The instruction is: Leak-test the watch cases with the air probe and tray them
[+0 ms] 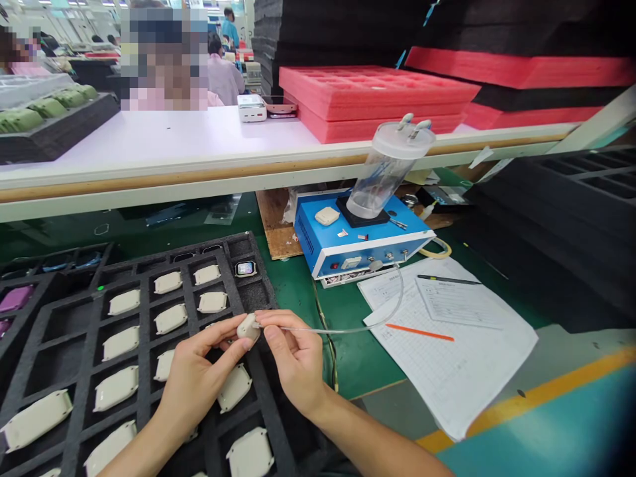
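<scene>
My left hand (191, 374) pinches a small cream watch case (247, 328) between thumb and fingertips, above a black foam tray (144, 364). My right hand (301, 368) grips the end of a thin transparent tube (342, 330) against the case's right side. Fingers hide the exact contact. The tube curves back to the front of a blue box (311, 232) with knobs and a red switch. Several similar cream cases, such as one at the lower right (251, 454), lie in the tray's compartments. A watch with a lit screen (245, 268) sits in the far right corner.
On the blue box stand a transparent cylinder (380, 179) and another cream case (327, 216). Papers (447, 371) with an orange stick (420, 332) and a dark pen (450, 279) lie right. Red foam trays (368, 96) rest on the shelf (169, 142). People sit beyond.
</scene>
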### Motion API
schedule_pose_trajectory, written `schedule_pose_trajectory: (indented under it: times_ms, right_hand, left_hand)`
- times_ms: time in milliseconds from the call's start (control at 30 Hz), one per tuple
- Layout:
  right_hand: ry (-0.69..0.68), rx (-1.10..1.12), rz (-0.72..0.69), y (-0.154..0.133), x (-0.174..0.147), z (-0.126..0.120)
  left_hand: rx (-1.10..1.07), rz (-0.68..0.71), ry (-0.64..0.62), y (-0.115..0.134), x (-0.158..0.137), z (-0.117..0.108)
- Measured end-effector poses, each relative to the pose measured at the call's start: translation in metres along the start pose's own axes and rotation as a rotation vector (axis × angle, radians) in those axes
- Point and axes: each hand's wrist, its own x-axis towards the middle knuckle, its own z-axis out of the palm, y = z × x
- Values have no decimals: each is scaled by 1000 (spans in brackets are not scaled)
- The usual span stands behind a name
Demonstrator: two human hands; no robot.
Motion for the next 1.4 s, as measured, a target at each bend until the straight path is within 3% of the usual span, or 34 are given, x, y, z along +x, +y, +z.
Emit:
schedule_pose_trajectory:
  times_ms: [367, 567, 667, 767, 867, 967, 1033, 1167, 1267, 1400]
  right_hand:
    - [6, -4, -4, 1, 1, 0]
    - [23, -88, 67, -1, -15, -12]
    - [57, -82, 148, 3, -22, -18]
    - [62, -13, 195, 3, -25, -19]
    - [38, -14, 206, 1, -27, -19]
    - [31, -37, 214, 0, -26, -19]
    - [45, -34, 220, -1, -25, -19]
    - [70, -18, 234, -2, -25, -19]
    - [46, -16, 246, -2, -24, -18]
    - [33, 8, 254, -1, -24, -19]
  left_hand:
    - [8, -9, -11, -1, 1, 1]
    - [35, -14, -32, 21, -10, -3]
    - [197, 10, -7, 29, -4, -43]
    - [443, -46, 45, 22, -1, -111]
    - [604, -203, -36, 3, -1, -174]
    - [621, -262, -90, -16, -7, -205]
    - [636, -257, -37, -20, -19, -206]
    - [816, -208, 161, -15, -59, -186]
    - [978, -156, 106, -13, -84, -172]
    - [1002, -112, 16, -18, -97, -168]
